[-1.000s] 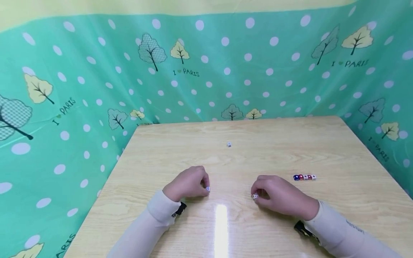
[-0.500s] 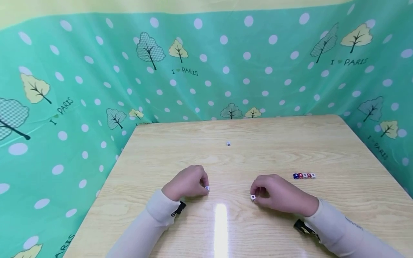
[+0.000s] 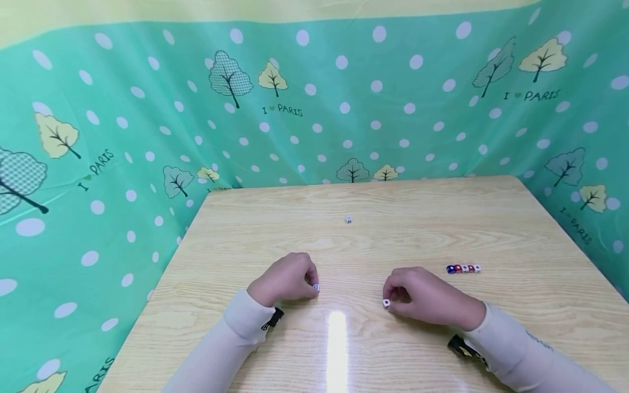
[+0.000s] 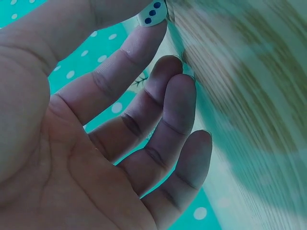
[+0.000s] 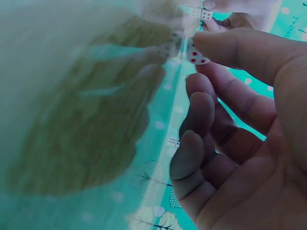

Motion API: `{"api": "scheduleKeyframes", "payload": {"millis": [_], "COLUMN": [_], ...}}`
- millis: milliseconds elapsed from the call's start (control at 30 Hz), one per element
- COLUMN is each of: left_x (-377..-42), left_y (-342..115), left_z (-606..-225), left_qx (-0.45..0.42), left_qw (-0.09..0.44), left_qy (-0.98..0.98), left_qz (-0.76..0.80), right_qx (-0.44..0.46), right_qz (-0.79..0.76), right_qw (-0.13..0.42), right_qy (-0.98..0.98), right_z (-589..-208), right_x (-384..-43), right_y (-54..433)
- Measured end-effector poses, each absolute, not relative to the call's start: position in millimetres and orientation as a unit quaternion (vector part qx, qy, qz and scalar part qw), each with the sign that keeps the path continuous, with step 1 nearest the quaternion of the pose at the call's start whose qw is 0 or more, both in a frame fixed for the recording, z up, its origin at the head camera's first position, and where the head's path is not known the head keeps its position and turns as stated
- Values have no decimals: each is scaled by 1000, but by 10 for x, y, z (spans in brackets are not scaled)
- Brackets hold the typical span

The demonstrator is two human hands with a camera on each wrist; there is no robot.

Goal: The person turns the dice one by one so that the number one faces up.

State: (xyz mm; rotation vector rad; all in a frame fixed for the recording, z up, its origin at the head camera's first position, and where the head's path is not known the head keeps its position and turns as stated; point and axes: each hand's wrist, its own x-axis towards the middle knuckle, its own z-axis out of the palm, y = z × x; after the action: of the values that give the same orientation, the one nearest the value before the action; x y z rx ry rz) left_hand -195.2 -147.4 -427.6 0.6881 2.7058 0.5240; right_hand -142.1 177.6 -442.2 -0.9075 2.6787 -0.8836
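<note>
Low over the wooden table (image 3: 314,240), my left hand (image 3: 287,279) pinches a white die (image 3: 316,287) between thumb and index finger. Three blue pips show on that die's face in the left wrist view, and the other fingers are loosely bent. My right hand (image 3: 428,297), across a short gap, holds a second white die (image 3: 386,303) by thumb and index fingertip. A single pip faces the head camera; the right wrist view shows red pips on the die's side (image 5: 197,57). Both dice are at or just above the tabletop; I cannot tell which.
A row of several touching dice (image 3: 464,269), blue, red and white, lies beyond the right hand. One white die (image 3: 349,219) sits alone farther back. A green dotted cloth (image 3: 314,120) hangs behind and beside the table.
The die in my right hand has turned: a face with several pips showed earlier, now a single pip shows. My left hand and the dice on the table have stayed put.
</note>
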Motion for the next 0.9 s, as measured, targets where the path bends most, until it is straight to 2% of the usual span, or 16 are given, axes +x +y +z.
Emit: {"api": "scheduleKeyframes", "payload": {"millis": [500, 900], "left_x": [-1949, -1961], "left_y": [-1484, -1467], "left_z": [-4303, -4283], "left_qx": [243, 247], "left_qw": [155, 150], "left_qy": [939, 940], "left_qz": [188, 180], "right_qx": [-310, -314], "right_qz": [-266, -217], "right_qw": [86, 51], "right_qy": [909, 923], "right_z": [-4422, -4434], "right_x": [-1393, -1375], "right_y": [1759, 1745]}}
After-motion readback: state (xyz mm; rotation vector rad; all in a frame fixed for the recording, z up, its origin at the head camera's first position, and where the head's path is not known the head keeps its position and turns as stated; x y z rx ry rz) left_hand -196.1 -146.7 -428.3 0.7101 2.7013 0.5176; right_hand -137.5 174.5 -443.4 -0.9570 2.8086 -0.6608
